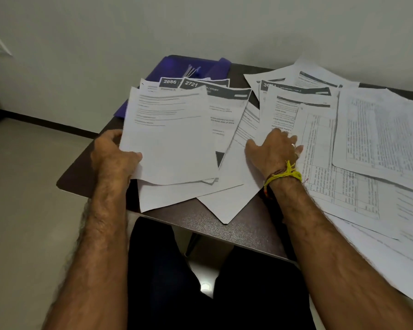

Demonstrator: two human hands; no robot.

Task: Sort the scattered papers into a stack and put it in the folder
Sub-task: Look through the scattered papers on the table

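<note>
Left hand (116,153): grips a small sheaf of papers (169,136) at its left edge, near the surface's (224,229) left corner.
Right hand (275,148): fingers spread, pressing flat on loose sheets (320,139) mid-surface.
Folder (177,67): blue, open, far-left corner, partly under papers.

- Both forearms bare and hairy, no sleeves showing.
- Right wrist: knotted yellow thread band (287,175) with a thin dark cord beside it.
- Right hand (275,151): ring (293,145) on one finger.
- Dark trousers (224,294) over both legs.
</note>
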